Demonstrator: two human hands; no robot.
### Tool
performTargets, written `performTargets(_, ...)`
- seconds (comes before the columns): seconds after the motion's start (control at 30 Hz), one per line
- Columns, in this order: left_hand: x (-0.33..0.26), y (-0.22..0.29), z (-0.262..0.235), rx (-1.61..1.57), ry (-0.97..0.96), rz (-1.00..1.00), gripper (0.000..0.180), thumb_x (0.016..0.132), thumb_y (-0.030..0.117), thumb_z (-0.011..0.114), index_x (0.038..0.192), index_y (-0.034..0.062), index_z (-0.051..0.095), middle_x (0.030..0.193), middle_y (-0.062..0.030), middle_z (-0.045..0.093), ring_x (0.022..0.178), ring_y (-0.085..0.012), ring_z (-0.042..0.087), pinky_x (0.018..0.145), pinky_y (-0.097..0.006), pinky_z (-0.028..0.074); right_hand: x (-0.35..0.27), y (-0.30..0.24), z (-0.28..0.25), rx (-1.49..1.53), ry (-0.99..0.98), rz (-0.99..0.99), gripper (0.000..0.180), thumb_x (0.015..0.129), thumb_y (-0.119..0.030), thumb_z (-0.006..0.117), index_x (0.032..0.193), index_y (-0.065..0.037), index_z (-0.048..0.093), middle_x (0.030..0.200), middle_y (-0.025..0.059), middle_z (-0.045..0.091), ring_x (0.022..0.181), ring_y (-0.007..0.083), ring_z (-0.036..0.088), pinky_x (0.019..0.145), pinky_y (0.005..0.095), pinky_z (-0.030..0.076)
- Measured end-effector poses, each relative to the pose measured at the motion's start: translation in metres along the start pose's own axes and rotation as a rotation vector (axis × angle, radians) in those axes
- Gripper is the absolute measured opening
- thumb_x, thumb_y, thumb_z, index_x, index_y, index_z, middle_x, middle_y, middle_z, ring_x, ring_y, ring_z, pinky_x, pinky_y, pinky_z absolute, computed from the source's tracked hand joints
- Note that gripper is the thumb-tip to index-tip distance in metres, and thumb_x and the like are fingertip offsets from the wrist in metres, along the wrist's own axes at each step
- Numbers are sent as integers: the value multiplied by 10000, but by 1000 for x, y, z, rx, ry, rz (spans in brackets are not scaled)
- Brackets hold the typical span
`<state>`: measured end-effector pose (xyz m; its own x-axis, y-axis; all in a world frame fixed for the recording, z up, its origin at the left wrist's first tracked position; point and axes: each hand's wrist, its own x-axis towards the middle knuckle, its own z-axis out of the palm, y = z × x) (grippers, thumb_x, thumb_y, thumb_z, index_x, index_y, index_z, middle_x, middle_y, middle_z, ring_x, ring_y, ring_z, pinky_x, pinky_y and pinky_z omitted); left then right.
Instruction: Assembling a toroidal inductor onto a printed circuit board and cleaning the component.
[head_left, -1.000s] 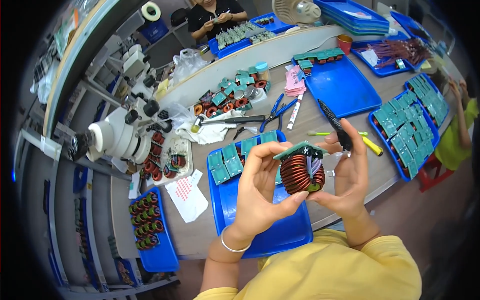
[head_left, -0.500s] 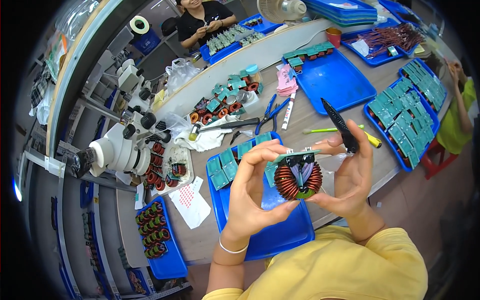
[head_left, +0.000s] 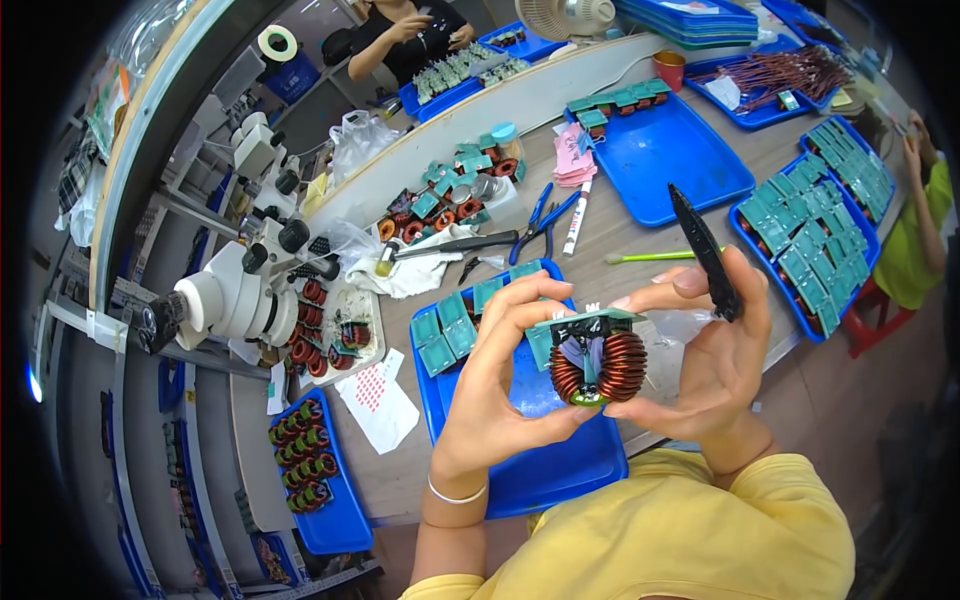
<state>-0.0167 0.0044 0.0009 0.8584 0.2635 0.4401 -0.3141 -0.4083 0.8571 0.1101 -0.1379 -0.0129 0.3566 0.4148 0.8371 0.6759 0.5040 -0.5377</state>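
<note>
A toroidal coil of copper wire (head_left: 625, 368) is held up in front of me, its green base plate (head_left: 610, 318) uppermost with short white pins standing on it. My left hand (head_left: 500, 385) grips it from the left, thumb at the coil's lower edge and fingers at the plate. From the other side my right hand (head_left: 725, 365) pinches it, thumb below and index finger near the plate. A black pointed tool (head_left: 703, 250), perhaps tweezers, is tucked between the right fingers, tip up and away. Beneath the hands lies a blue tray (head_left: 560, 480) with several green-plated coils at its far end.
Left stand a microscope (head_left: 225, 305) and a blue tray of coils (head_left: 335, 525). Beyond lie a hammer (head_left: 455, 245), blue-handled pliers (head_left: 540, 225), a marker (head_left: 577, 222) and piled coils (head_left: 430, 210). Right is a full blue tray (head_left: 805, 250); a co-worker (head_left: 410, 40) sits across.
The coil has turned slightly, showing more of its right winding. My right hand and the black tool have shifted a little right and nearer. The co-worker's hands have risen.
</note>
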Motion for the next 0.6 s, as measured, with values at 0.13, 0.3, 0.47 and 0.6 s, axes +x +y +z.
performTargets(0.13, -1, -1, 0, 35, -21, -5, 599, 544, 133, 773, 1078, 44, 517, 1218, -133, 454, 1206, -312, 374, 1001, -417, 291, 2, 0, 3, 37, 7, -44, 995, 561, -167, 851, 1331, 38, 255, 1181, 137, 356, 983, 229, 558, 854, 322, 454)
performTargets(0.3, 3, -3, 0, 47, -17, -22, 651, 531, 168, 799, 1105, 54, 515, 1218, -135, 452, 1209, -319, 368, 1001, -429, 289, 3, 0, 0, -37, 3, 3, 966, 570, -192, 847, 1319, 41, 285, 1172, 137, 380, 1007, 222, 537, 839, 311, 450)
performTargets(0.47, 8, 14, 3, 639, 203, 313, 700, 503, 237, 828, 1137, 148, 544, 1222, -92, 458, 1247, -340, 309, 1031, -509, 224, 11, 5, -2, -106, -58, 115, 910, 580, -171, 821, 1310, 32, 318, 1129, 126, 481, 988, 211, 537, 768, 304, 425)
performTargets(0.6, 6, 20, 11, 931, 10, 261, 521, 539, 136, 776, 1035, 191, 629, 1152, 4, 523, 1234, -325, 344, 1036, -524, 209, 5, 13, 9, 23, -5, 231, 901, 560, -147, 813, 1321, -15, 349, 1153, 107, 449, 951, 178, 547, 734, 287, 410)
